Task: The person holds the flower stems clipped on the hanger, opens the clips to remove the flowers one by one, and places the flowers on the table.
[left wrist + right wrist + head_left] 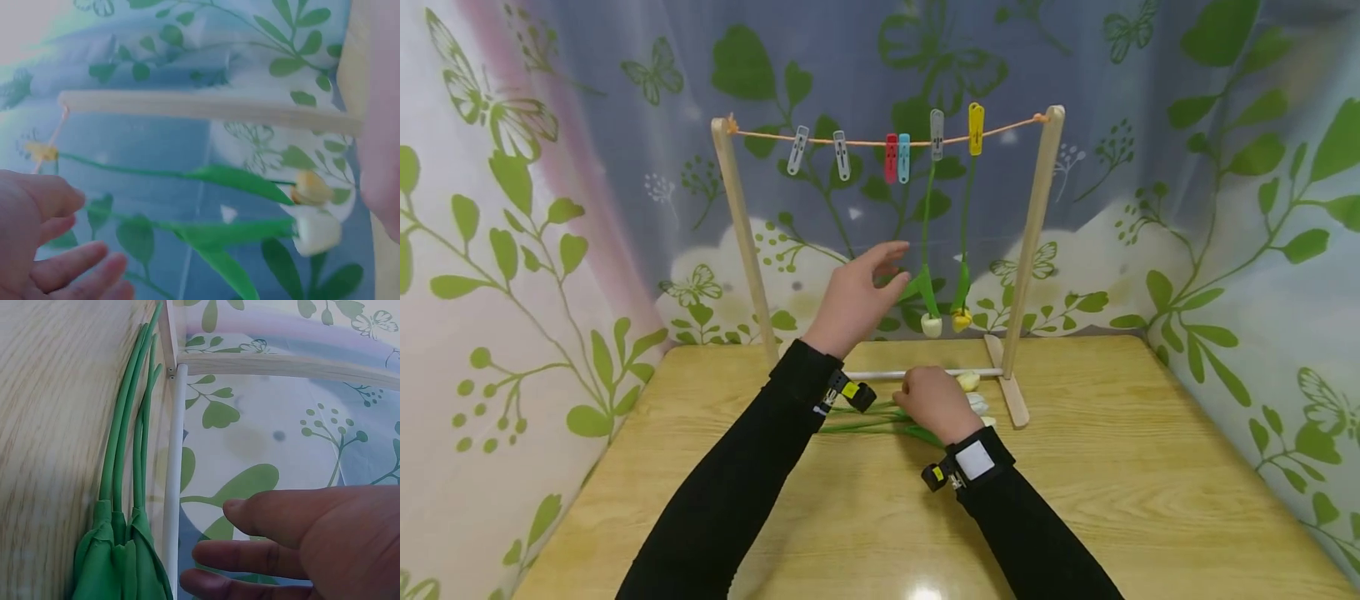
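Yellowish wood-grain table point(1135, 483) is enclosed by leaf-printed, blue-and-white curtains point(850, 50).
White glare point(923, 592) is reflected from the tabletop's near, central part.

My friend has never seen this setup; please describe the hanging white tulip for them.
On the table, find the wooden frame with an orange cord strung across its top. Near the cord's right end, the white tulip hangs head-down from a grey clip. Its white bloom sets it apart from the yellow tulip beside it, on a yellow clip.
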The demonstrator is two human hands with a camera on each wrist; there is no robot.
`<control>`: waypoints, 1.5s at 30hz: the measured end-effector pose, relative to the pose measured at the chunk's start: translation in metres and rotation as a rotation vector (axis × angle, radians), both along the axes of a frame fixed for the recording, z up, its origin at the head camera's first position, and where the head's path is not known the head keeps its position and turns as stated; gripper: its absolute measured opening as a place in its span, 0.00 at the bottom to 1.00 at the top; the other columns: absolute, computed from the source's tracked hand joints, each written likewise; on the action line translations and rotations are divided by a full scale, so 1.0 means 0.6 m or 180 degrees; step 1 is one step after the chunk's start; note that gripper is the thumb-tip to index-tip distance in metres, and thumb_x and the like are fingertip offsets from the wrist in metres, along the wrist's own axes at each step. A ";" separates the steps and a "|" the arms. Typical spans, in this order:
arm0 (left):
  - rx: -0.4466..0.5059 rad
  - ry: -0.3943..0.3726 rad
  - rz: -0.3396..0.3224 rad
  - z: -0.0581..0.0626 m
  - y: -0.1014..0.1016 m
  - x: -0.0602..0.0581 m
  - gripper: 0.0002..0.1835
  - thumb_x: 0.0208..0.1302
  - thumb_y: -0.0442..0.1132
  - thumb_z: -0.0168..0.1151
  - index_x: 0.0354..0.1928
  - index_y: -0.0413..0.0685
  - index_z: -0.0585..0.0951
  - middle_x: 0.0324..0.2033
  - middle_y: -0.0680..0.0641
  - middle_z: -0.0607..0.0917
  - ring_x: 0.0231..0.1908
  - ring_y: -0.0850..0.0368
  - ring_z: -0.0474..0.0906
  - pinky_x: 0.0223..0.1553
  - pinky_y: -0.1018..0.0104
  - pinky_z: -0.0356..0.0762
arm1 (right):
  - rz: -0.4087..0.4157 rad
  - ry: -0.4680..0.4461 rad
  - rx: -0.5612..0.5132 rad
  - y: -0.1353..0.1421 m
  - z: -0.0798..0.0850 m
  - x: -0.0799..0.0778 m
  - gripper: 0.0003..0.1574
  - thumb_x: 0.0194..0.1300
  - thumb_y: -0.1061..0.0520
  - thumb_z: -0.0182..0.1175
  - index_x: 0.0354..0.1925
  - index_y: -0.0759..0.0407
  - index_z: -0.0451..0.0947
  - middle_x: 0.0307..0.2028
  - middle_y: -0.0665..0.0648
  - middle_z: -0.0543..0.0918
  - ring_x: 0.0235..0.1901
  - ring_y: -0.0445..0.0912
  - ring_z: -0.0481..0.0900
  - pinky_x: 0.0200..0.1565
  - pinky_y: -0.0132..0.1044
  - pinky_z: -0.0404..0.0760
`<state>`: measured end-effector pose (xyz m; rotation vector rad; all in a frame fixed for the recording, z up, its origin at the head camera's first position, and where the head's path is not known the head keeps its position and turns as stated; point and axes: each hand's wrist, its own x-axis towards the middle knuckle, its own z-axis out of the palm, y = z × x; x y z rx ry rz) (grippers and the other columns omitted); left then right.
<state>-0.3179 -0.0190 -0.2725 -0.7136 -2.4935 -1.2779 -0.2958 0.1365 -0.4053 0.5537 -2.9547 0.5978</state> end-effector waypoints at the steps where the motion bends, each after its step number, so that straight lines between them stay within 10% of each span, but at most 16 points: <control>1: 0.0044 0.0019 -0.0018 0.011 0.007 0.000 0.27 0.76 0.53 0.54 0.73 0.73 0.64 0.68 0.60 0.72 0.66 0.60 0.71 0.61 0.68 0.73 | 0.0009 -0.0007 -0.0012 0.000 0.000 0.000 0.35 0.71 0.48 0.62 0.10 0.47 0.61 0.10 0.45 0.53 0.12 0.40 0.51 0.18 0.32 0.54; 16: 0.0094 -0.0149 0.0236 0.104 0.077 -0.021 0.34 0.77 0.60 0.46 0.79 0.71 0.49 0.75 0.57 0.63 0.73 0.62 0.60 0.67 0.73 0.64 | 0.0020 0.0059 -0.0026 -0.009 -0.009 0.001 0.32 0.71 0.47 0.63 0.13 0.48 0.63 0.12 0.46 0.58 0.12 0.40 0.57 0.18 0.32 0.58; 27: 0.0466 -0.0496 0.0269 0.106 0.103 -0.065 0.33 0.78 0.58 0.47 0.78 0.71 0.50 0.75 0.62 0.60 0.74 0.65 0.57 0.69 0.74 0.62 | 0.0041 0.0052 -0.0081 -0.012 -0.023 -0.004 0.28 0.71 0.46 0.62 0.15 0.48 0.67 0.13 0.45 0.61 0.12 0.40 0.59 0.17 0.32 0.58; 40: 0.0553 -0.0084 0.0470 0.116 0.128 -0.072 0.29 0.80 0.49 0.46 0.78 0.61 0.54 0.72 0.57 0.68 0.65 0.60 0.71 0.44 0.71 0.73 | 0.0117 -0.0071 -0.0185 -0.018 -0.011 0.002 0.29 0.71 0.48 0.62 0.15 0.48 0.64 0.13 0.46 0.59 0.12 0.41 0.58 0.18 0.33 0.56; 45: 0.0718 0.0095 0.0468 0.109 0.131 -0.080 0.28 0.79 0.45 0.50 0.76 0.59 0.59 0.70 0.58 0.70 0.67 0.66 0.68 0.51 0.83 0.71 | 0.0176 -0.0098 -0.0371 -0.020 -0.003 0.009 0.28 0.70 0.50 0.63 0.15 0.48 0.65 0.15 0.47 0.60 0.13 0.41 0.57 0.19 0.34 0.55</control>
